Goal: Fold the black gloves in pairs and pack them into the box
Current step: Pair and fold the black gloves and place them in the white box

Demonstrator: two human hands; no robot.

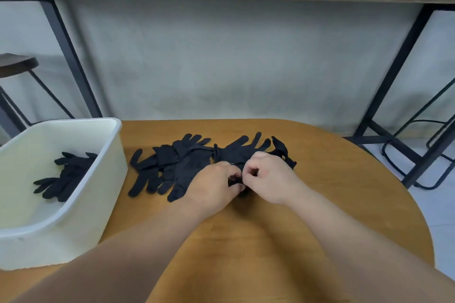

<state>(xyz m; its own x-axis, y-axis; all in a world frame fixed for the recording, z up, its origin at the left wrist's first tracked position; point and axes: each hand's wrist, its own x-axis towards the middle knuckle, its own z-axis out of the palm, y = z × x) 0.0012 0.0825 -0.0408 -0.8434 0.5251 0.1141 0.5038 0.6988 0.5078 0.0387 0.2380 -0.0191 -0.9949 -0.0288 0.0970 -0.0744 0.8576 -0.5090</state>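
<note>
Head view, going left to right: off on your far left there's a dark stool [17,65] on the floor, and nearer you the white box [108,179] sits on the left end of the wooden table [332,192]. It's already got some black gloves inside [65,178], lying in a bunch against the right-hand wall with the fingers pointing left.

Just right of the box, apart from it, there's the loose pile of gloves [170,167] spread flat on the table, fingers going every which way. Your left hand [214,186] is at the near right edge of that pile, fingers curled, pinching the cuff of the glove you're working on [242,151]. That glove lies palm-flat with its fingers pointing away from you.

Your right hand [267,174] is right next to the left, almost touching, fingers curled too, and pinching the same cuff from the other side. Can't tell if it's one glove or two stacked there. One more crumpled glove [283,151] pokes out just past your right hand.

Far right, beyond the table, a black metal stool frame [418,152] stands on the floor.
</note>
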